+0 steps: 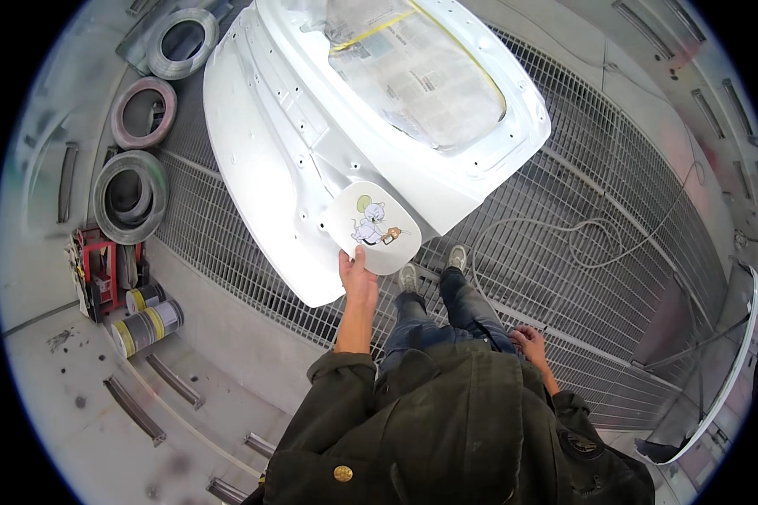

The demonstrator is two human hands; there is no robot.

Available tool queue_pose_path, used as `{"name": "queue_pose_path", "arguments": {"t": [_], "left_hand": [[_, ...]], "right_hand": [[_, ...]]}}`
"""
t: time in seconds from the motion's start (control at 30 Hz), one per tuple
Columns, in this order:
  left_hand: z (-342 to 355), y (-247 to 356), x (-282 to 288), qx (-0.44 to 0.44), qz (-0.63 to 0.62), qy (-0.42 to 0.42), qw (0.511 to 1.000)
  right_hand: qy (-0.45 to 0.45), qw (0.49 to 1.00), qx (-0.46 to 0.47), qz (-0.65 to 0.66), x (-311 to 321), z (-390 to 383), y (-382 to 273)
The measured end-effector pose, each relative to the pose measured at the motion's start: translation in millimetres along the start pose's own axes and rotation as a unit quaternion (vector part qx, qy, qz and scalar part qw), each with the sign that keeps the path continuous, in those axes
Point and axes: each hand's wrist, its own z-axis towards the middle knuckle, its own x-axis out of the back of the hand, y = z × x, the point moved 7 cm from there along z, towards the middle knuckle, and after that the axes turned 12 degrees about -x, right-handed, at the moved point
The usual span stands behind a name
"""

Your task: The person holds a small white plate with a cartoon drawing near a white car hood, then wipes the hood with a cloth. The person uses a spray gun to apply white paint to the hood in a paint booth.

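My left hand (359, 278) grips the lower edge of a white panel (354, 242) with rounded corners, thumb on top. A cartoon grey mouse is on the panel's face. The panel is held just over the near edge of a large white car body panel (265, 160), possibly a door or tailgate; whether they touch I cannot tell. Paper (417, 80) edged with yellow tape covers its window opening. Beside my right thigh hangs my right hand (528, 343), its fingers curled together. What they hold, if anything, is hidden.
Metal floor grating (581, 252) lies under my shoes, with a loose hose (556, 225) across it at right. Several tyre-like rings (132, 198), a red rack (101, 273) and paint cans (147, 328) line the left. A curved white part (728, 379) stands far right.
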Motion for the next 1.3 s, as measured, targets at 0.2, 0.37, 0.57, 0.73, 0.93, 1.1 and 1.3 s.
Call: {"name": "queue_pose_path", "arguments": {"t": [0.2,0.37,0.57,0.73,0.93,1.1,1.3], "left_hand": [[7.5,-6.4,9.0,-0.011,0.007,0.014,1.0],[17.8,-10.7,16.4,-0.013,0.005,0.015,1.0],[24.7,-13.5,23.2,0.008,-0.006,-0.012,1.0],[27.8,-15.7,25.3,0.044,-0.003,-0.05,0.998],[33.3,-15.7,36.3,0.068,-0.015,-0.084,0.994],[32.5,-12.8,35.4,0.087,-0.022,-0.12,0.989],[4.1,4.6,51.3,0.146,0.032,-0.201,0.968]], "right_hand": [[0.017,0.999,0.045,-0.011,10.2,-2.1,10.8],[0.032,0.996,0.07,-0.032,4.4,-5.8,8.8],[0.021,0.996,0.084,0.035,-18.3,-38.1,29.5],[0.092,0.994,0.051,0.038,-34.8,-79.3,96.6],[0.123,0.989,0.025,0.077,-55.2,-99.6,213.4],[0.129,0.97,0.029,0.206,-95.4,-114.4,286.3],[0.15,0.949,-0.001,0.277,-167.6,-151.7,344.3]]}}
